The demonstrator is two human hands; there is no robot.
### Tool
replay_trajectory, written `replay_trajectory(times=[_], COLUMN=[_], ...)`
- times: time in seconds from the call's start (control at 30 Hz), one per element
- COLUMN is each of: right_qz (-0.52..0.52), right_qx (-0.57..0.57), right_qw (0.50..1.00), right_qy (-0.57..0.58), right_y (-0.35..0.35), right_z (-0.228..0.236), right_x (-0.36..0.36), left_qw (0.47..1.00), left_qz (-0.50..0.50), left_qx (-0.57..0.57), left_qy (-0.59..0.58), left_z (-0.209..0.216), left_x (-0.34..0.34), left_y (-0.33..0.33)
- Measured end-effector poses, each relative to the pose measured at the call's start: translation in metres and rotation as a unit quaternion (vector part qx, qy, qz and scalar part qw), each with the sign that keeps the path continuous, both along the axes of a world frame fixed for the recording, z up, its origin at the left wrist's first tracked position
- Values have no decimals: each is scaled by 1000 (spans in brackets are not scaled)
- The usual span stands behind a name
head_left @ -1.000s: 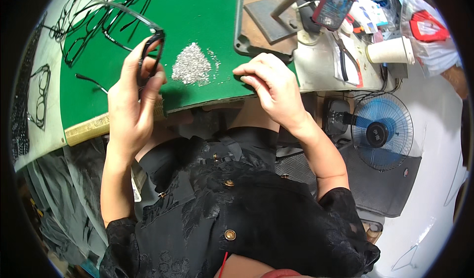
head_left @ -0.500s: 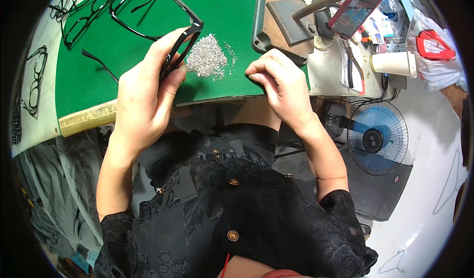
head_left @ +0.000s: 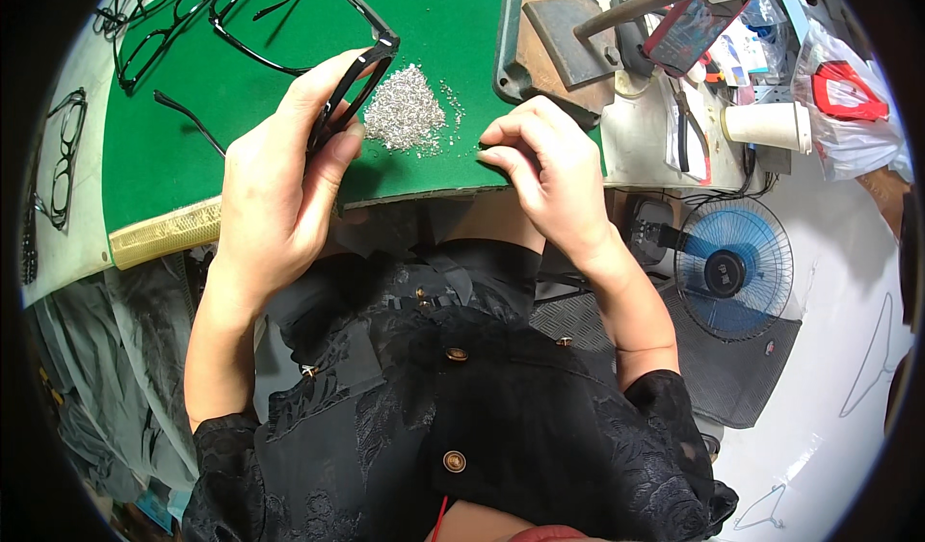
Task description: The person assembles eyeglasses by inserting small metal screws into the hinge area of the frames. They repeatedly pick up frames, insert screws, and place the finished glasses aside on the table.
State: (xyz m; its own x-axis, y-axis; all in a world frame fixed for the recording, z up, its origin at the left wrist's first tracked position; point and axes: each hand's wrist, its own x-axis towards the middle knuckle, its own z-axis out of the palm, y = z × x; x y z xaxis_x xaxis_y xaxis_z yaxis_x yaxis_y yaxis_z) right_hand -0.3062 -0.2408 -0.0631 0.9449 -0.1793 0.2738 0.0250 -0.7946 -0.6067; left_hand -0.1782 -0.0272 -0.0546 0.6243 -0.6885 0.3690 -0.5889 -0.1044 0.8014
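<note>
My left hand [head_left: 279, 176] grips a black eyeglass frame [head_left: 383, 49], thumb and fingers closed around its front, which stands tilted up above the green tabletop. Close to its right lies a heap of tiny silvery metal pieces [head_left: 405, 113], with a few strays beside it. My right hand [head_left: 549, 171] rests at the table's near edge, right of the heap. Its thumb and forefinger curl together in a pinch; whatever sits between the tips is too small to make out.
More black eyeglass frames [head_left: 145, 60] lie at the far left, another pair [head_left: 66, 161] at the left rim. A heavy metal press base [head_left: 554, 51] stands right of the heap. Beyond it are pliers [head_left: 686, 123], a paper cup [head_left: 766, 126] and a fan [head_left: 727, 270] below.
My right thumb and forefinger have shifted slightly, their tips parting a little. My left hand keeps its hold on the eyeglass frame, and the view has moved slightly.
</note>
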Motion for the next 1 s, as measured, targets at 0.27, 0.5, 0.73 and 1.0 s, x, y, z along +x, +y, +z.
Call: replay_trajectory(times=[0.27, 0.5, 0.73, 1.0], right_qz=[-18, 12, 23, 111], right_qx=[-89, -158, -141, 278], right_qw=[996, 987, 990, 931], right_qy=[-21, -15, -3, -209], right_y=[10, 7, 0, -20], right_z=[0, -4, -3, 54], right_x=[3, 8, 1, 2], left_qw=[999, 1000, 992, 769], left_qz=[-13, -7, -46, -252], left_qx=[-21, -5, -54, -42], left_qy=[-31, 11, 101, 587], left_z=[0, 6, 41, 98], left_x=[0, -4, -8, -39], left_y=[-1, -3, -7, -33])
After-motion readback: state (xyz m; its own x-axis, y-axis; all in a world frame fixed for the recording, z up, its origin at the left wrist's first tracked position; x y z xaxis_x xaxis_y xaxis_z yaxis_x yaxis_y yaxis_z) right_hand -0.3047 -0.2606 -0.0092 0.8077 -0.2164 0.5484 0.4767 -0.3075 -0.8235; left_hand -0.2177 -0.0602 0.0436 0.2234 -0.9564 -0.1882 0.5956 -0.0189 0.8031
